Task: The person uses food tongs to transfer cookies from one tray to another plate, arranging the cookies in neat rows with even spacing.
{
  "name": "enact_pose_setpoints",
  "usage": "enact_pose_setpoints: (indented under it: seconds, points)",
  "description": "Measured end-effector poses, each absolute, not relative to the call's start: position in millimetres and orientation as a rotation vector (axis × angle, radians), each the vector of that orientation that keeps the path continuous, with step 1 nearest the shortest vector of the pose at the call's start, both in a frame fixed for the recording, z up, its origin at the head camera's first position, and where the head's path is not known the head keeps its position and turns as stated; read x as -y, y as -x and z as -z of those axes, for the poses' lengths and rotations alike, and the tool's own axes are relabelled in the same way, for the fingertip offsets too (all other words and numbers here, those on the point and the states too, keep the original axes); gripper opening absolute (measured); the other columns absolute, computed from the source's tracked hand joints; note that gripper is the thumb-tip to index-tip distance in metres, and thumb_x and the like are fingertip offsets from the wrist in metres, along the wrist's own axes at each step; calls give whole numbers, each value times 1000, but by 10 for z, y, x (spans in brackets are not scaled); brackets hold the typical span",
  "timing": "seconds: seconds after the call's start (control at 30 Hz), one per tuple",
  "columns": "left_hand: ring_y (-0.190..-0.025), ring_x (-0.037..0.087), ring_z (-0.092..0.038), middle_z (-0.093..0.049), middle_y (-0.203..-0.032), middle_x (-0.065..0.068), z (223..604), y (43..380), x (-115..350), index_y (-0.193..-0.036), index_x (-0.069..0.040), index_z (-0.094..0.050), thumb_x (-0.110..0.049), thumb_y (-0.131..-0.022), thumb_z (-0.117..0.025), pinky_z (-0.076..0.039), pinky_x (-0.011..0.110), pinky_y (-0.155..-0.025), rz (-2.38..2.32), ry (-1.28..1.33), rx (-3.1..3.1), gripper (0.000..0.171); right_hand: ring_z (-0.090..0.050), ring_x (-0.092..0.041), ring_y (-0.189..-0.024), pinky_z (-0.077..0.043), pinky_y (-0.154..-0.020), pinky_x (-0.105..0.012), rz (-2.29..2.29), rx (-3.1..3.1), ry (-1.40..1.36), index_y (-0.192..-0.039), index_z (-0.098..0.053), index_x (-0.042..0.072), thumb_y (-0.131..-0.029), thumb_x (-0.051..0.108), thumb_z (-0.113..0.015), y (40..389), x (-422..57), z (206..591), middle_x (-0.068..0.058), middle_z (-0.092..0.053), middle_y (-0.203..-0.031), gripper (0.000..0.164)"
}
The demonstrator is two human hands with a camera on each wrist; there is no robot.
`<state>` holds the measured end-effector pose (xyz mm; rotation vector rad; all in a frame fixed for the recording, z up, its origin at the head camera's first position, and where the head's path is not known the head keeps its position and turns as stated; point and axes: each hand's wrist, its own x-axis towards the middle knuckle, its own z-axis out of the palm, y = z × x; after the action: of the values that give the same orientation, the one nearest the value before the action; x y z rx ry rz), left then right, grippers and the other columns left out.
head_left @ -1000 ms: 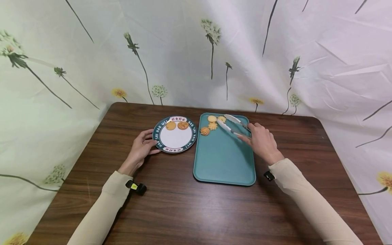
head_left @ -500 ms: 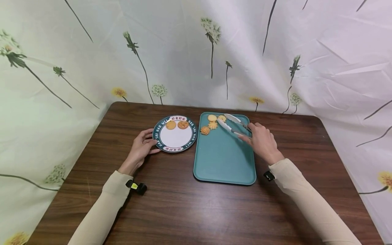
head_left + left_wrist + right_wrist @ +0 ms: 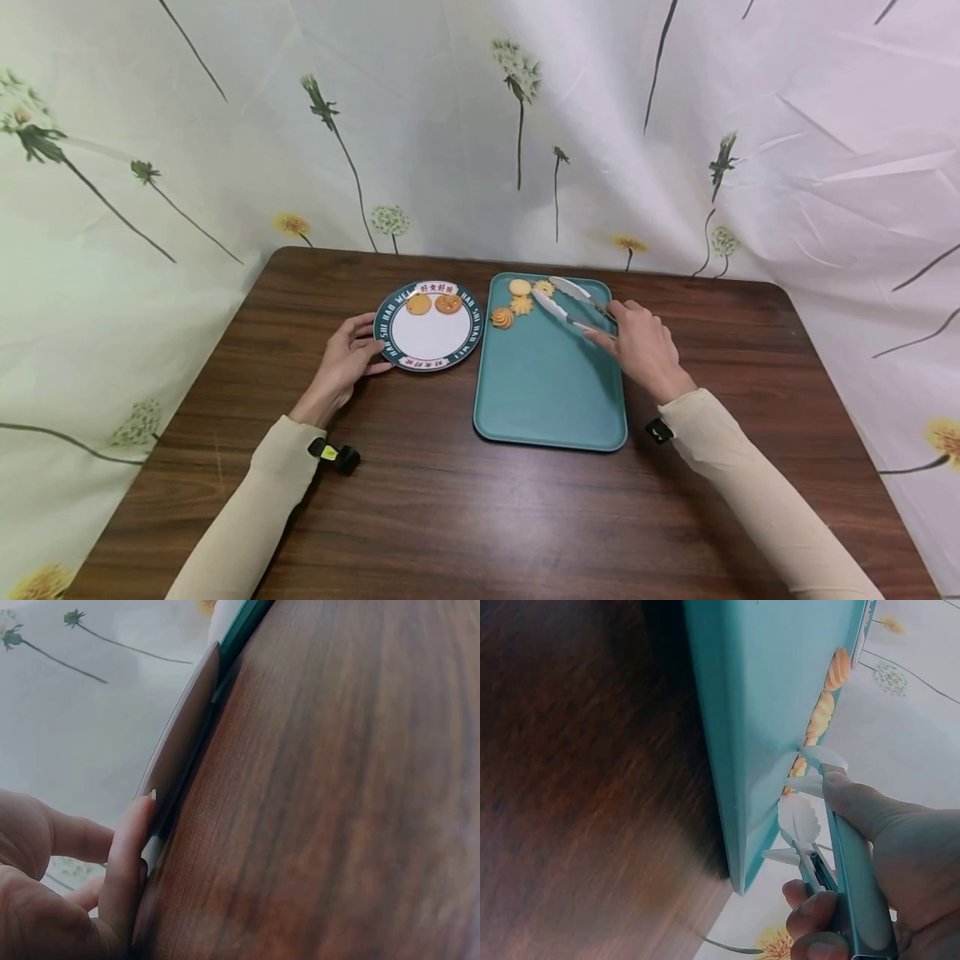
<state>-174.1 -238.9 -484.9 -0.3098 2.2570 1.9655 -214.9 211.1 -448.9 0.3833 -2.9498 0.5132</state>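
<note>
My left hand (image 3: pixel 347 360) holds the left rim of a round white plate (image 3: pixel 427 337) with a dark green lettered border. Fingers at the plate's edge also appear in the left wrist view. Two cookies, one round (image 3: pixel 418 304) and one with holes (image 3: pixel 448 304), lie on it. My right hand (image 3: pixel 643 346) grips metal tongs (image 3: pixel 855 870), its thumb along one arm. The tongs' spread, pale tips are over the far part of a teal tray (image 3: pixel 551 383). Near them lie a round cookie (image 3: pixel 519 287), a swirled cookie (image 3: pixel 502 317) and two flower-shaped cookies (image 3: pixel 521 306).
Plate and tray stand side by side on a dark brown wooden table (image 3: pixel 465 517), the tray to the right. Behind the table hangs a pale cloth (image 3: pixel 450 150) printed with dandelions. Each wrist wears a black strap with a small device.
</note>
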Motion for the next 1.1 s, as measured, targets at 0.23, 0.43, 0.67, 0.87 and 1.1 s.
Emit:
enact_pose_setpoints:
  seconds: [0.23, 0.43, 0.67, 0.87, 1.1]
  points:
    - [-113, 14, -57, -32, -158, 24, 4861, 1738, 2386, -164, -10, -25, -4, -108, -49, -67, 24, -85, -1977, 317, -2249, 61, -59, -28, -67, -45, -44, -33, -509, 2949, -387, -122, -66, 5, -96, 48, -72, 2159, -2104, 4498, -12, -61, -92, 51]
    - [-112, 13, -57, -33, -157, 24, 4867, 1749, 2386, -164, -9, -26, -3, -107, -49, -67, 24, -84, -1975, 321, -2249, 61, -58, -27, -65, -42, -43, -31, -511, 2950, -387, -120, -65, 6, -97, 48, -72, 2157, -2106, 4506, -11, -59, -90, 49]
    - [-114, 15, -57, -33, -157, 23, 4867, 1752, 2391, -164, -9, -26, -4, -108, -48, -67, 25, -84, -1962, 312, -2268, 61, -57, -26, -63, -41, -42, -30, -503, 2944, -394, -120, -65, 5, -97, 48, -72, 2158, -2102, 4507, -11, -59, -89, 50]
    - [-116, 16, -57, -33, -158, 23, 4872, 1748, 2392, -164, -10, -25, -5, -108, -49, -67, 25, -85, -1954, 312, -2268, 61, -57, -26, -64, -41, -42, -31, -500, 2931, -394, -121, -65, 5, -96, 48, -72, 2156, -2100, 4483, -11, -59, -89, 50]
    - [-114, 15, -58, -34, -157, 24, 4870, 1750, 2397, -164, -11, -25, -5, -108, -49, -67, 25, -85, -1956, 310, -2268, 61, -58, -27, -63, -42, -40, -31, -510, 2918, -413, -124, -66, 6, -96, 48, -73, 2127, -2084, 4445, -12, -61, -93, 51]
